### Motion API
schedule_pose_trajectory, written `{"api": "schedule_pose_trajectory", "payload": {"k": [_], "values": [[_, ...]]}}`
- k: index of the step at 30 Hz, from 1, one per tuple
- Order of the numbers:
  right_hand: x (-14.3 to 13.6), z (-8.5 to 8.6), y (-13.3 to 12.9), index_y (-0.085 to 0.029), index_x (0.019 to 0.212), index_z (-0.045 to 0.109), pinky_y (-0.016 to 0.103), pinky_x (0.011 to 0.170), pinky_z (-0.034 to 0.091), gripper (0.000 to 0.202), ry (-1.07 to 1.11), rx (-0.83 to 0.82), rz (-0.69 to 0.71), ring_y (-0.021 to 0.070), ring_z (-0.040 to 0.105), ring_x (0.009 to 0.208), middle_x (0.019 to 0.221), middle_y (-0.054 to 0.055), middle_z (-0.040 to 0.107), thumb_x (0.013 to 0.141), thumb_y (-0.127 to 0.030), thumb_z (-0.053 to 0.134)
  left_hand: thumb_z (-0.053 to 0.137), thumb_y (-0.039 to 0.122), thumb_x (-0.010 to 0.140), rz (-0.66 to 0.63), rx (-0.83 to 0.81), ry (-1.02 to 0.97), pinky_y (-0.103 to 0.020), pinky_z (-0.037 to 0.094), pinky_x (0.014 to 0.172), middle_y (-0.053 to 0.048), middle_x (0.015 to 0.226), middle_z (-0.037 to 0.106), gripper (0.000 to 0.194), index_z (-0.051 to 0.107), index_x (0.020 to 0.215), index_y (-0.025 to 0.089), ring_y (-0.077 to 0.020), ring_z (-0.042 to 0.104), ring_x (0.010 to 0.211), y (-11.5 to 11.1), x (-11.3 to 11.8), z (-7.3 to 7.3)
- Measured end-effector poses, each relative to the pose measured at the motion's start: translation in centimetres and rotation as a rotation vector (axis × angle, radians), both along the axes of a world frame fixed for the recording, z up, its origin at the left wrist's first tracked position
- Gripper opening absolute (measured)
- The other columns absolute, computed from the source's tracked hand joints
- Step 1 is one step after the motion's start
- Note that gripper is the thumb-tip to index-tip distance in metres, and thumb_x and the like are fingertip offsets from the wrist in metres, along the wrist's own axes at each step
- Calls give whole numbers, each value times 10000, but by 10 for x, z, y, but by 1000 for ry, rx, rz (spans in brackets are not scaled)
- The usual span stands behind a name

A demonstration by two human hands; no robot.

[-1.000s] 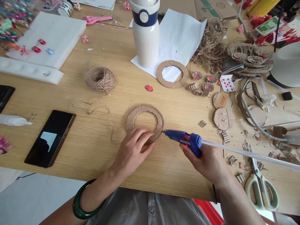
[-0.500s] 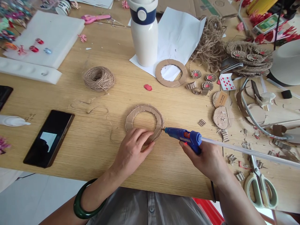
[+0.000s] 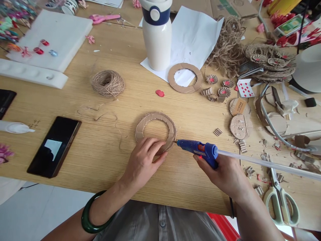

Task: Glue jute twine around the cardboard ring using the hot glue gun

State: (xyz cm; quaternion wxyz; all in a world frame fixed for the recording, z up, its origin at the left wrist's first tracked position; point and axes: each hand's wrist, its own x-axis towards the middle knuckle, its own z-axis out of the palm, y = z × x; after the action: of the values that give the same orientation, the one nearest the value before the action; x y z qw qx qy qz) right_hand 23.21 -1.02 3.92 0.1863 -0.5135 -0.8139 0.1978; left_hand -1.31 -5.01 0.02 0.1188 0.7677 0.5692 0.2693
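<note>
A cardboard ring (image 3: 141, 126) with twine along its outer edge lies on the wooden table (image 3: 100, 167). My left hand (image 3: 145, 159) grips the lower part of this ring between thumb and fingers. In my right hand (image 3: 225, 172) is a blue glue gun (image 3: 193, 147) with a long clear glue stick in its back. Its nozzle touches or nearly touches the ring's right edge. A loose strand runs left of the ring toward a ball of twine (image 3: 107, 83). Another cardboard ring (image 3: 173, 82) rests partly on white paper (image 3: 198, 36).
A white bottle (image 3: 157, 43) stands behind the rings. At the left lies a phone (image 3: 54, 147). To the right are scissors (image 3: 278, 197), cardboard scraps, small rosettes (image 3: 212, 79) and coiled twine (image 3: 265, 60). White foam (image 3: 57, 33) sits at the back left.
The nozzle has moved slightly down along the ring's right edge. The whole view has shifted a little. Both hands keep their holds.
</note>
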Motion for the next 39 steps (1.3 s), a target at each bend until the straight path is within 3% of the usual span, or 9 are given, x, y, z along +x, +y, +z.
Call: {"api": "schedule_pose_trajectory", "payload": {"k": [6,12,17,24,30,35,39], "values": [[-1,0,1,-152,691,667,269,435,349,354,2,24,-9,118,449,411,519,7,558,948,-377,575,667,172,941,12,6,7,-367,558,854,-50,1001,681,225,606,1156,183,-219,639,940,0,3,-1],[3,0,-1,-168,618,611,255,434,345,397,-17,-43,-5,120,495,418,495,6,561,944,-392,586,685,169,928,17,9,0,-371,554,847,-51,998,685,232,616,1150,171,-223,640,934,-1,3,-1],[4,1,1,-150,696,664,264,451,363,347,-20,2,5,123,473,432,523,5,551,942,-379,578,691,172,925,23,12,2,-368,551,852,-50,995,685,234,618,1148,172,-223,639,934,-1,4,-2],[4,1,2,-207,592,551,266,422,298,362,43,-19,-52,113,365,406,452,-47,399,913,-364,612,680,186,934,30,1,7,-364,551,843,-52,995,686,218,619,1143,172,-220,639,930,-2,4,-2],[2,0,3,-212,632,574,282,466,346,317,78,-58,-86,142,446,447,490,-25,472,907,-362,621,679,221,939,50,-42,7,-372,551,854,-49,1010,685,212,614,1138,187,-229,643,951,-1,6,0],[2,-3,3,-235,577,489,279,442,300,390,100,-88,-112,138,419,430,438,-46,383,913,-381,622,667,273,955,86,-39,-48,-349,550,888,-72,1105,670,252,592,1176,176,-223,651,1020,-3,7,0],[1,-3,3,-240,565,465,272,429,297,413,122,-121,-136,135,434,426,418,-49,374,912,-397,624,640,240,971,73,-34,-43,-332,543,868,-45,1062,681,131,610,1093,201,-204,655,989,-2,7,1]]}}
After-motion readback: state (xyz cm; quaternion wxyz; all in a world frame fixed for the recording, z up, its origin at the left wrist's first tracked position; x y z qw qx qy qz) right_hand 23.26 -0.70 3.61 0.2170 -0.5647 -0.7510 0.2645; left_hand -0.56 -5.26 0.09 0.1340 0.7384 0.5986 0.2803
